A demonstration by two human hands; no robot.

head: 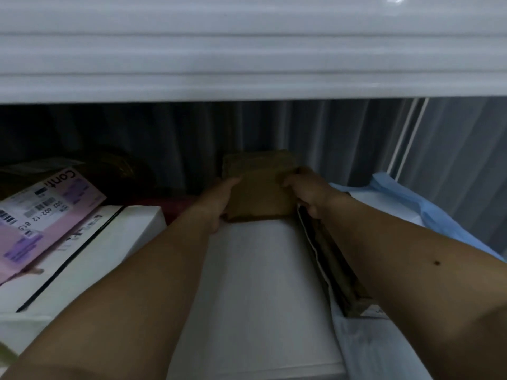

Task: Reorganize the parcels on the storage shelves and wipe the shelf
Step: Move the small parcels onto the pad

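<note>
- Head view: left hand [216, 204] and right hand [304, 192] grip the brown box [260, 196] by its sides.
- Keep it level above the white parcel [258, 283]; set it squarely.

A grey curtain [315, 138] hangs in folds behind the shelving, dim in the shadow and paler toward the right edge [466, 160], where more light reaches it. A thin white vertical rail [406, 138] runs down in front of the curtain on the right side, leaning a little in the wide-angle view. Near the left, deep in the shadow, sits a dark rounded shape [115, 165] with faint yellowish markings; it is too dim and blurred to tell what it is.
</note>
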